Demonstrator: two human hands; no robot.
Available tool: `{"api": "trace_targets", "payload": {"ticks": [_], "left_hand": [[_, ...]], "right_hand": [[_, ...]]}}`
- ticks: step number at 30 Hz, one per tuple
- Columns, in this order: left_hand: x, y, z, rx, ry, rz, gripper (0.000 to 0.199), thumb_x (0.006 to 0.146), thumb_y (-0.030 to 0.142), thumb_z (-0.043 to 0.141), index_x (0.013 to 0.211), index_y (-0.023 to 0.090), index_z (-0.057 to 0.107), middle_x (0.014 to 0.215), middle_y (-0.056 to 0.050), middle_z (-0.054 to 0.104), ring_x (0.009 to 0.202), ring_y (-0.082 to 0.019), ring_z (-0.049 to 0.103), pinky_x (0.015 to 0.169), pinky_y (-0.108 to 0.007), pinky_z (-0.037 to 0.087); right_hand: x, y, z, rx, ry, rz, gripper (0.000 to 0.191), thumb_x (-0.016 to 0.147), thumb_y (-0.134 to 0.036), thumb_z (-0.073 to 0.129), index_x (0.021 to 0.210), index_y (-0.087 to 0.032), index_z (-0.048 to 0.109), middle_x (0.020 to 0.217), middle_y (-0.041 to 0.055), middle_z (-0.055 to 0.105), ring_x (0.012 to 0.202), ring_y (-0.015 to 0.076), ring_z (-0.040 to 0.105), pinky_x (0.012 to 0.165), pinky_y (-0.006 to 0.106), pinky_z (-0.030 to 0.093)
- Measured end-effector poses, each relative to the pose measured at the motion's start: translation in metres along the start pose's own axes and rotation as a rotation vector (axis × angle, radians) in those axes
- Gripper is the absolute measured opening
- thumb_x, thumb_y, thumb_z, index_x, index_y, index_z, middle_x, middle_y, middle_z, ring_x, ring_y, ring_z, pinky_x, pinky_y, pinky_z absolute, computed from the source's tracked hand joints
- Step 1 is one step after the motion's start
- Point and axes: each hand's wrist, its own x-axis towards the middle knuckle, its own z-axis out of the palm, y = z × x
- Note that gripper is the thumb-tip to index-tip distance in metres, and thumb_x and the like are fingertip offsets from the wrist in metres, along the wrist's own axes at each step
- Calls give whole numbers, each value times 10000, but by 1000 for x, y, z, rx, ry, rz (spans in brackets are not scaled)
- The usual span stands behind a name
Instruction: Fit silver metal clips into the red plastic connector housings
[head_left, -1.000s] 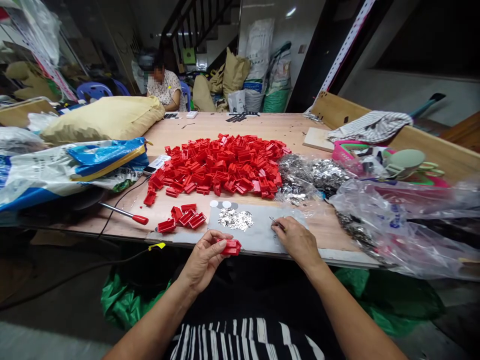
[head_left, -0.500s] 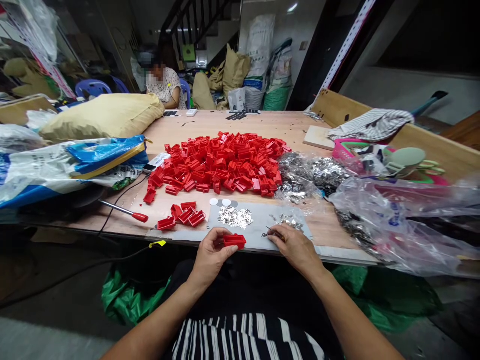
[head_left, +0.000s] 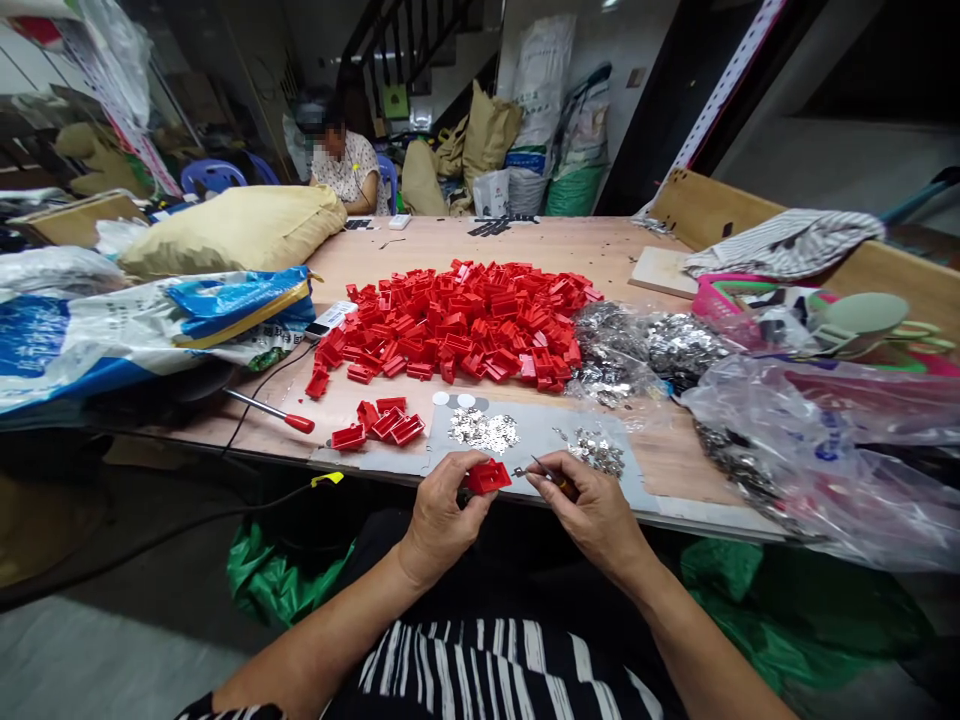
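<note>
Your left hand (head_left: 442, 515) pinches between thumb and bent fingers, turned inward to face your right hand (head_left: 596, 505), whose fingers curl in their own grip. Your bare left forearm (head_left: 322, 630) and right forearm (head_left: 701, 630) angle in from either side.

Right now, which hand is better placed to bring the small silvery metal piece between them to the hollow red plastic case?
Probably the right hand: the metal piece is at its fingertips, near the red case, which the left hand holds.

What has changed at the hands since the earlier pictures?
The right hand moved left toward the red plastic box, bringing a small metal piece; a pointed tool stays gripped. The left hand turned the box, keeping hold. The heap of red boxes stayed put.
</note>
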Motion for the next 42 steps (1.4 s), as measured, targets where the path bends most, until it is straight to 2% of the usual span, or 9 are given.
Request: {"api": "trace_targets", "payload": {"ticks": [8, 13, 18, 22, 24, 27, 30, 36, 42], "left_hand": [[0, 8, -1, 70, -12, 92, 355, 743, 30, 595, 1053, 202, 582, 951, -44, 672, 881, -176, 623, 788, -317, 528], [-2, 11, 0, 33, -16, 107, 384, 708, -14, 579, 1025, 202, 596, 940, -36, 686, 866, -169, 627, 788, -313, 526], [-3, 11, 1, 16, 36, 107, 372, 702, -13, 583, 1006, 202, 600, 926, -31, 693, 856, -168, 638, 777, -310, 526], [-4, 10, 1, 22, 44, 94, 346, 714, 1, 599, 996, 201, 598, 930, -32, 696, 853, -166, 642, 762, -303, 527], [-4, 11, 0, 23, 36, 93, 339, 719, 6, 603, 996, 202, 596, 939, -34, 699, 858, -167, 644, 767, -306, 527], [-4, 13, 0, 18, 17, 98, 329, 730, 16, 602, 998, 205, 599, 946, -39, 702, 867, -173, 646, 778, -316, 529], [-3, 16, 0, 12, -15, 116, 311, 737, 27, 599, 992, 206, 609, 932, -42, 703, 859, -179, 647, 776, -324, 530], [-5, 18, 2, -18, -82, 149, 284, 763, 29, 592, 984, 204, 621, 928, -46, 711, 871, -175, 651, 789, -317, 527], [-5, 13, 3, -61, -67, 47, 216, 755, 84, 655, 943, 188, 639, 913, -49, 719, 845, -172, 661, 769, -306, 531]], "right_hand": [[-5, 0, 15, -92, -54, -106, 124, 855, -140, 514, 896, -222, 598, 809, 15, 650, 717, 159, 606, 666, 261, 441], [-4, -4, 16, -76, -98, -110, 137, 869, -147, 502, 901, -223, 611, 836, 29, 653, 748, 169, 603, 667, 270, 443], [-2, -8, 10, 111, -153, -19, 227, 929, -314, 479, 823, -200, 645, 765, 35, 636, 685, 159, 575, 634, 268, 451], [-1, 1, 6, 309, -213, 77, 269, 907, -403, 504, 926, -191, 670, 858, 42, 672, 833, 188, 615, 756, 289, 483], [0, 7, 5, 344, -173, 126, 269, 887, -420, 535, 967, -191, 651, 897, 41, 667, 855, 188, 610, 775, 289, 478], [1, 13, 8, 330, -141, 165, 258, 861, -441, 572, 914, -192, 609, 837, 21, 626, 760, 157, 569, 704, 268, 463], [2, 13, 12, 342, -187, 167, 245, 843, -436, 598, 849, -194, 565, 759, -10, 573, 682, 129, 507, 639, 248, 428], [6, 13, 17, 435, -291, 150, 220, 831, -363, 611, 767, -192, 489, 714, -39, 480, 674, 117, 444, 619, 240, 383], [5, 14, 22, 542, -285, 230, 283, 809, -416, 644, 827, -198, 465, 736, -47, 474, 640, 100, 414, 582, 227, 343]]}}
